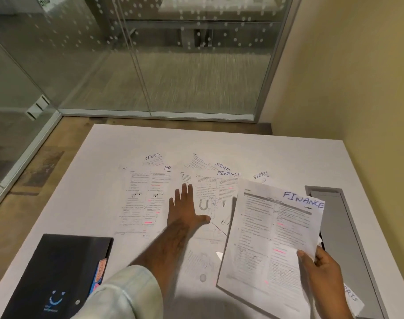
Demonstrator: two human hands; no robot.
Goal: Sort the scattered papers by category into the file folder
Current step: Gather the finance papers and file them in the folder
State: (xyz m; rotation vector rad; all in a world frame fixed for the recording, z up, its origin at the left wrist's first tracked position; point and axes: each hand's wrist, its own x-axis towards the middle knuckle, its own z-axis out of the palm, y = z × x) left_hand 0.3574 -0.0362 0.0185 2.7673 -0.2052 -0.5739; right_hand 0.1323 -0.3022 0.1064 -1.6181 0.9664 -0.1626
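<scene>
White tabletop (104, 157) strewn with labelled papers (145, 203), one sheet held up.
Left hand (184, 210) lies flat on the papers in the middle, fingers (184, 192) straight and splayed, holding nothing. Right hand (320, 268) pinches the near right corner of a FINANCE sheet (272, 231), thumb on top, raised over the right side. Sheets marked SPORTS, HR and FINANCE overlap farther back. Black file folder (58, 272) lies at the near left, coloured tabs at its right edge.
</scene>
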